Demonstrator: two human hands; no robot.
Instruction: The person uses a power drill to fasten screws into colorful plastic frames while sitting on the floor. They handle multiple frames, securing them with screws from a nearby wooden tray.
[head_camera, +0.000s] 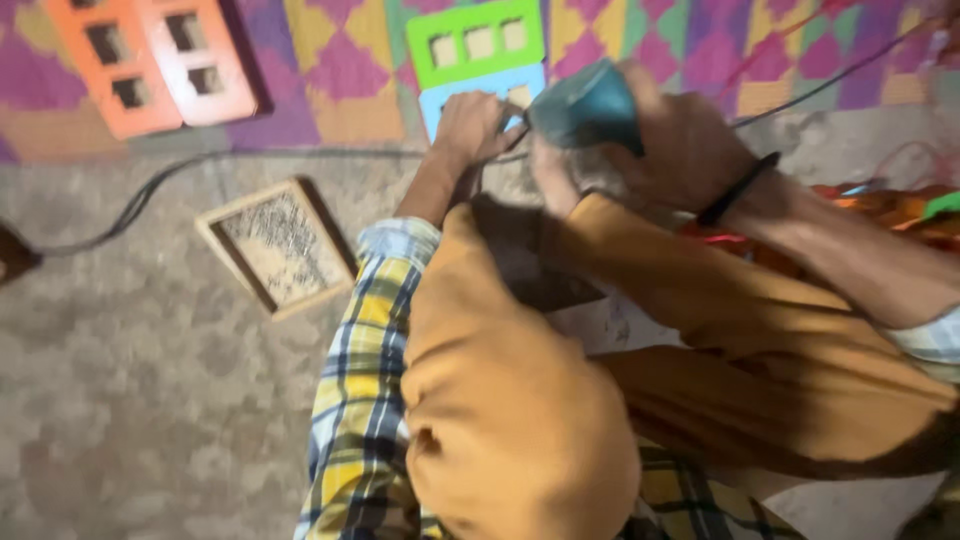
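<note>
Teal power tool (585, 105) gripped, tilted over light-blue plate (480, 95), flat

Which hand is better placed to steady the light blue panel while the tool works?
Probably the left hand: it already rests on the light blue panel, while the right hand grips the teal power tool.

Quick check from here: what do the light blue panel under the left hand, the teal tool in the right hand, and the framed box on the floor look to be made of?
Light blue panel: probably painted wood or board, matte, with square cut-outs. Teal tool: seemingly moulded plastic with a smooth, faint sheen; blurred. Framed box: pale bare wood rim around a speckled grey inside, material unclear. Left hand presses the panel; right hand grips the tool.
</note>
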